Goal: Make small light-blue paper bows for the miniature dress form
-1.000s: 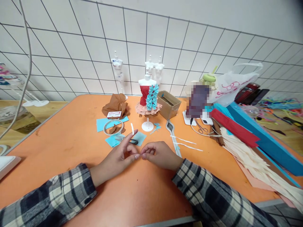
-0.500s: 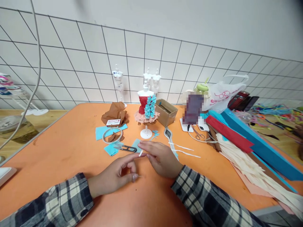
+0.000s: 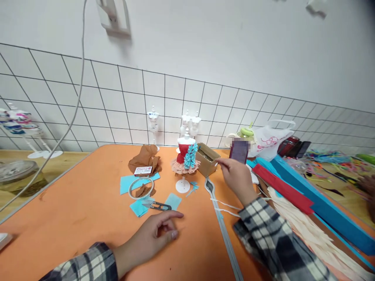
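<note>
My left hand (image 3: 155, 234) rests on the orange table (image 3: 82, 210), fingers loosely curled and the index finger stretched out, with nothing in it. Small black snips (image 3: 158, 205) and blue paper scraps (image 3: 173, 201) lie just beyond it. My right hand (image 3: 237, 176) is raised and reaches toward the open cardboard box (image 3: 206, 158), its fingertips pinched together at the box's rim. Anything between them is too small to see. A mini mannequin (image 3: 186, 158) in a red bodice, blue ruffle and peach skirt stands left of the box.
A tape ring (image 3: 141, 188), brown crepe (image 3: 146, 158) and white strips (image 3: 227, 205) lie on the table. A phone (image 3: 239, 150), a plastic bag (image 3: 271, 140) and red (image 3: 281, 187), blue (image 3: 319, 191) and cream (image 3: 307, 230) paper sheets fill the right side. A wire grid lines the wall.
My right hand left my left hand and rose to the cardboard box on the right. The white strip it pinched is no longer visible. The left hand stayed on the table; the view tilted up.
</note>
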{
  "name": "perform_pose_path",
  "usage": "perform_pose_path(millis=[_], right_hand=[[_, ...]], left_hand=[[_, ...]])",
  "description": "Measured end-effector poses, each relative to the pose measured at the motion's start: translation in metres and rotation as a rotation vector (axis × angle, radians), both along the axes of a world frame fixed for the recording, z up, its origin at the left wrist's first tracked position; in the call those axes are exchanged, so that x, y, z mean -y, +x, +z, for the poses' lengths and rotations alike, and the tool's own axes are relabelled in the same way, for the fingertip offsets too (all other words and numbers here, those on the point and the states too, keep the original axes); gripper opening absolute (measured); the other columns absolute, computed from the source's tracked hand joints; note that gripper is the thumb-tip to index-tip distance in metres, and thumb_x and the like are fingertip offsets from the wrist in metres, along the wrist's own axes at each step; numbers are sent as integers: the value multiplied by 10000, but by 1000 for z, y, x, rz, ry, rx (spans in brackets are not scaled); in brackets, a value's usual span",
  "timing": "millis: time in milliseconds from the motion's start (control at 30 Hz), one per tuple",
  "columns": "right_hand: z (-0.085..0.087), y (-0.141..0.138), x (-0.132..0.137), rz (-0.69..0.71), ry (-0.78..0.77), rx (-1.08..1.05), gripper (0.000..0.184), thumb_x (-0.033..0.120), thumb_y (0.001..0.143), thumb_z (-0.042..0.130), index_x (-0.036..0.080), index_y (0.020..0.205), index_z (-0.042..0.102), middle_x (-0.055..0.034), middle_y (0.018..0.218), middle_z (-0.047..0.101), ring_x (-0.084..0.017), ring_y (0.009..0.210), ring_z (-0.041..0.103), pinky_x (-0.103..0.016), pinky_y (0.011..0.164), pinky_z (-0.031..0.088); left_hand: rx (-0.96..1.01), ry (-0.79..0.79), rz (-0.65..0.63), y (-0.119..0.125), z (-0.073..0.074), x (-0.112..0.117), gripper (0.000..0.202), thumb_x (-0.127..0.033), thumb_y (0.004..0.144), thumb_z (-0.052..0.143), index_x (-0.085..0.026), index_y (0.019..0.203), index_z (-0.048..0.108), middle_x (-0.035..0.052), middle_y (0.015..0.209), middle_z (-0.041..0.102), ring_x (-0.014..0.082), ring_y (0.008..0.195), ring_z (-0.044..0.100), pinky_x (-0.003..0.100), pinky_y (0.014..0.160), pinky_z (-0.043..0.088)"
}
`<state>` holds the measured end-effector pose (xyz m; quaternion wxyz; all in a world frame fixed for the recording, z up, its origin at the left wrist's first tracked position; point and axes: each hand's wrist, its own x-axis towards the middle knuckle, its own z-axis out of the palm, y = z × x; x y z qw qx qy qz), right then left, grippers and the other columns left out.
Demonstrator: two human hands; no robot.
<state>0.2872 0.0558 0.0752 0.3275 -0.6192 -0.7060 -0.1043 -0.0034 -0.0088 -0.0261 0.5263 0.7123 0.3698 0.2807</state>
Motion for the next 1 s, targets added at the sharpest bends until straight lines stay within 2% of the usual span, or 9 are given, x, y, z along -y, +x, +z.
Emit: perform_pose_path(millis=[133, 333, 500, 633, 700, 800, 833, 933, 1000], right_hand=[[6, 11, -50, -196, -106, 111, 324, 310, 931, 452, 294, 1140, 699, -38, 1003, 750, -226, 882, 687, -300, 713, 480], [-11, -3, -84, -170, -235, 243, 342, 237, 911, 449, 318, 1122, 706, -47, 1027, 739, -212, 946, 652, -300, 763, 433], [-13, -3, -82, -195, -70, 218, 283, 278, 900, 499, 266, 1090, 709, -88, 911, 730, -244, 941, 612, -393, 878, 363], [-6, -20, -42, -172, 116, -48, 269, 308, 885, 521, 198, 1068, 684, -83, 870, 704, -248, 881, 589, -383, 814, 399], [-3, -41, -4, 10, 179, -189, 255, 313, 909, 476, 177, 1012, 665, -70, 820, 673, -208, 774, 579, -331, 718, 432], [-7, -73, 51, 634, 0, -87, 187, 322, 899, 511, 221, 933, 666, -62, 846, 667, -198, 798, 590, -327, 742, 464], [-12, -80, 64, 757, -62, -58, 170, 318, 885, 545, 235, 971, 666, -63, 883, 671, -203, 839, 592, -335, 769, 470], [-36, -87, 79, 836, -174, -59, 379, 315, 864, 599, 242, 1235, 577, -86, 1144, 642, -226, 1062, 556, -362, 883, 460], [-53, -83, 74, 836, -205, -29, 296, 265, 904, 556, 242, 1194, 610, -72, 1134, 659, -201, 1048, 568, -344, 891, 453]], left_hand=[[113, -26, -32, -1, -1, -1, 361, -361, 903, 497, -174, 1207, 548, 43, 789, 636, 196, 808, 621, 338, 780, 452], [105, 5, -73, -4, 5, 2, 450, -335, 886, 534, -178, 1301, 455, 64, 852, 664, 195, 802, 612, 334, 747, 451], [189, -14, -82, -4, 6, 3, 572, -342, 877, 564, -188, 1384, 348, 57, 851, 655, 193, 821, 624, 340, 774, 459], [252, -34, -58, -6, 5, 2, 710, -383, 876, 586, -211, 1462, 225, 70, 908, 651, 205, 870, 625, 355, 799, 454], [300, -72, -34, -7, 5, 1, 773, -390, 886, 579, -239, 1499, 132, 81, 973, 658, 221, 940, 624, 381, 843, 444], [370, -143, -3, -7, 6, 0, 860, -378, 897, 574, -264, 1519, -9, 87, 1039, 665, 234, 1019, 618, 416, 913, 420], [374, -155, 9, -6, 7, 0, 887, -372, 895, 581, -261, 1519, -39, 86, 1037, 669, 233, 1020, 620, 417, 918, 420], [341, -157, 48, -2, 7, -2, 935, -366, 886, 598, -231, 1518, -78, 81, 994, 686, 221, 973, 632, 401, 895, 439], [298, -143, 62, 1, 6, -2, 937, -365, 882, 600, -207, 1520, -67, 69, 942, 696, 206, 923, 639, 393, 883, 451]])
